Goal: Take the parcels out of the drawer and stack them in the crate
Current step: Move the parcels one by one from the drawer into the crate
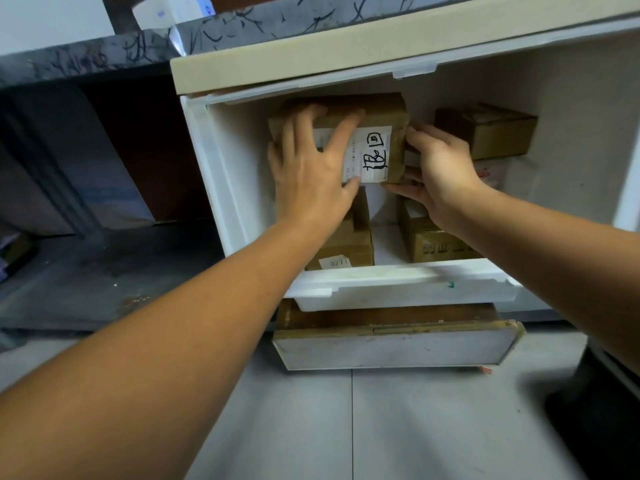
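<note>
A white drawer point(398, 277) stands pulled out of a cream cabinet and holds several brown cardboard parcels. The top parcel point(384, 114) carries a white label with black handwriting. My left hand point(308, 168) lies spread over its front and left side, fingers curled over the top edge and thumb under the label. My right hand point(438, 171) grips the parcel's right edge, fingers bent round it. Below it sit a parcel point(349, 244) at the left and another point(433, 242) at the right. One more parcel point(488, 129) lies at the back right. No crate is in view.
A lower drawer point(391, 348) sticks out near the floor beneath the white one. Dark marbled shelving point(90, 258) runs along the left. Grey floor tiles point(381, 427) lie in front. A dark object point(602, 420) sits at the lower right edge.
</note>
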